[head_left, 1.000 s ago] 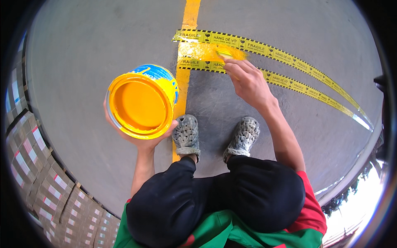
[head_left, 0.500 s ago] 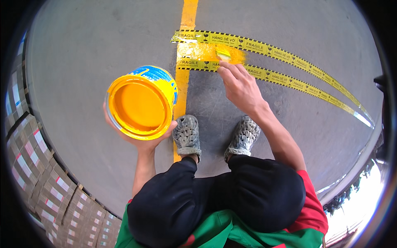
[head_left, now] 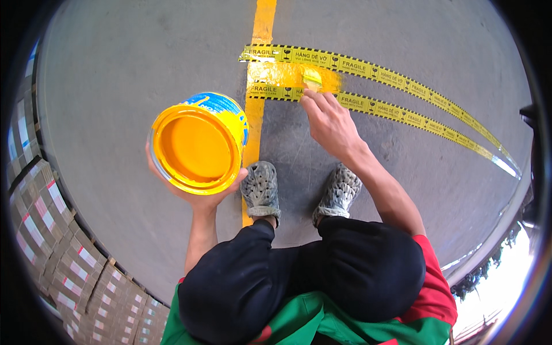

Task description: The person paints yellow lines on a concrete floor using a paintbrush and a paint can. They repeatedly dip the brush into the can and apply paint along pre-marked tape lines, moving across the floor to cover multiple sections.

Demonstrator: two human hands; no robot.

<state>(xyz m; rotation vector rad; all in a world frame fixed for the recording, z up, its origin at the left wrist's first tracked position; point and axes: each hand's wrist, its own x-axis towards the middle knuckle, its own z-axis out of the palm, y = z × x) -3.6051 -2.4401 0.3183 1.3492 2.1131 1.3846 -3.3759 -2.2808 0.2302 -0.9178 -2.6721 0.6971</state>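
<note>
My left hand (head_left: 198,195) is wrapped round a blue and yellow paint can (head_left: 244,123), tilted so its open mouth faces me, with yellow paint inside. Yellow drips run down the can's outside. My right hand (head_left: 333,123) grips a paintbrush (head_left: 311,79) near its bristles, which are coated yellow and lie against the floor. Under the brush is a wet strip of yellow paint (head_left: 276,75), running between an upper band of yellow and black tape (head_left: 356,67) and a lower band (head_left: 397,112). The strip's left end meets an older yellow floor line (head_left: 263,23).
Grey concrete floor (head_left: 138,63) spreads around me. My feet, in grey clogs (head_left: 260,187), stand just below the tapes, the left one beside the yellow line. Stacked brown cartons (head_left: 75,259) line the left edge. A bright opening (head_left: 506,276) shows at the lower right.
The brush and my right hand have barely moved, the bristles still on the painted strip. The can stays in my left hand. The whole view has shifted slightly.
</note>
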